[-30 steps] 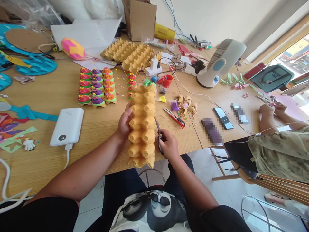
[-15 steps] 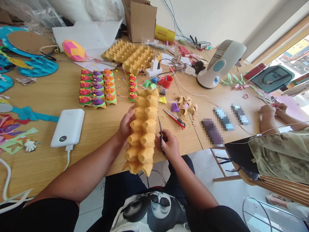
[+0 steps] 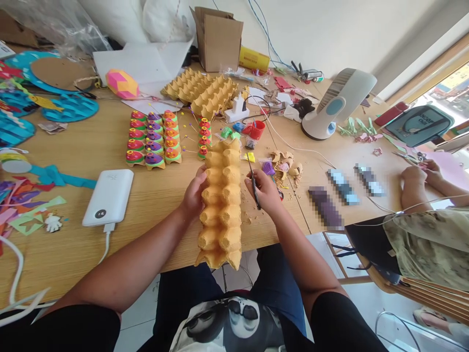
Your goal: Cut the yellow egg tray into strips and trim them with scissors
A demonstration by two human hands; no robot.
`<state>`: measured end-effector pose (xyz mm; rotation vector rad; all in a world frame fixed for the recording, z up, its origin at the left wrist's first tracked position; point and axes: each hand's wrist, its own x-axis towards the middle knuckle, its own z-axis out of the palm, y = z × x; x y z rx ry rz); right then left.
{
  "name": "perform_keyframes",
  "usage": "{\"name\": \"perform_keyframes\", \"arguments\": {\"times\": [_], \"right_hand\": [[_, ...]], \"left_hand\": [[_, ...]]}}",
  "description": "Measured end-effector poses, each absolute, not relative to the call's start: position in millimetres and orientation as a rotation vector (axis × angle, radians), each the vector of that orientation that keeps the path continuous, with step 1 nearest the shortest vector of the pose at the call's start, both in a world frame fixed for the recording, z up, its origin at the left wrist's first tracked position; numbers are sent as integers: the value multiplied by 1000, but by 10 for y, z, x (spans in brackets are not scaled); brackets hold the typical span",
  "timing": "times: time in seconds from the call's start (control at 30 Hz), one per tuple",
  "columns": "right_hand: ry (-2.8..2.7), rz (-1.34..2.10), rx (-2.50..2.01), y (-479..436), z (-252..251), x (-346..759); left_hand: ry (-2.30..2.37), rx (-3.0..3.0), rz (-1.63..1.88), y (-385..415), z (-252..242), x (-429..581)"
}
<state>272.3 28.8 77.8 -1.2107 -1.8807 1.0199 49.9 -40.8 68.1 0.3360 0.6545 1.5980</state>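
Observation:
A yellow-brown strip of egg carton [image 3: 221, 208], two cups wide, is held lengthwise over the table's front edge. My left hand [image 3: 196, 192] grips its left side, with the fingers partly hidden behind it. Just right of the strip, my right hand [image 3: 266, 191] is closed on scissors [image 3: 253, 183] with dark handles, their blades pointing up and away from me. The scissors do not touch the carton. Beyond the strip stand painted egg-carton pieces in red [image 3: 135, 142], purple [image 3: 155, 143] and orange [image 3: 172, 139].
Larger egg trays [image 3: 214, 95] lie at the back near a cardboard box [image 3: 219, 41]. A white power bank [image 3: 109, 198] sits at left, a white fan [image 3: 337, 105] at right. Carton scraps [image 3: 287, 164] and a red cup [image 3: 257, 129] are nearby. Another person's hands [image 3: 421, 173] work at far right.
My right hand has lifted the scissors slightly up and to the right, away from the carton. The strip has turned a little more upright. The camera view has shifted slightly.

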Motion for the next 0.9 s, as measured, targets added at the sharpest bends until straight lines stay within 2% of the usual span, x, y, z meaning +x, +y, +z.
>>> {"name": "perform_keyframes", "arguments": {"times": [0.1,0.23,0.43,0.9], "right_hand": [[-1867,1076,-1132,407,642,2591],[-1949,945,-1198,385,532,2527],[-2115,775,-1240,387,591,2550],[-2117,771,-1316,406,583,2542]], "left_hand": [[661,349,1611,-405,671,500],[678,369,1607,-397,627,481],[655,291,1565,-403,570,446],[728,301,1571,-427,601,451]]}}
